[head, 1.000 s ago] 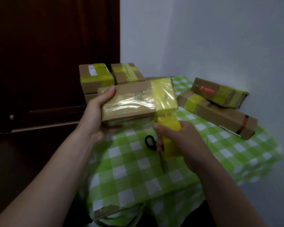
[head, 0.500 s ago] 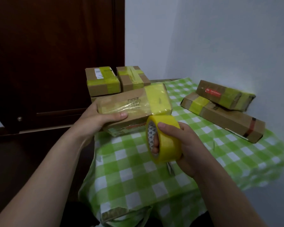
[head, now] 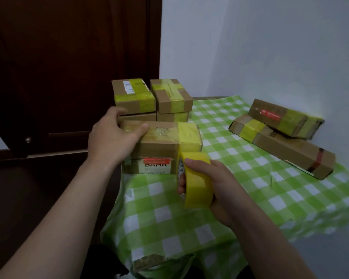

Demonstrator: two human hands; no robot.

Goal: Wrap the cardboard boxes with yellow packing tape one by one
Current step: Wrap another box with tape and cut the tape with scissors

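Green checks cover the surface (head: 250, 198). On it, the left hand (head: 109, 141) grips the box (head: 157, 150), and the right hand (head: 222, 188) grips the tape roll (head: 199, 188). A crooked pull might wrinkle the tape.

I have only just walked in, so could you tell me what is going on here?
A person is taping a cardboard box. The left hand grips its left end; the right hand holds the yellow tape roll, its strip running onto the box's right end. Small boxes sit stacked behind, two long boxes to the right.
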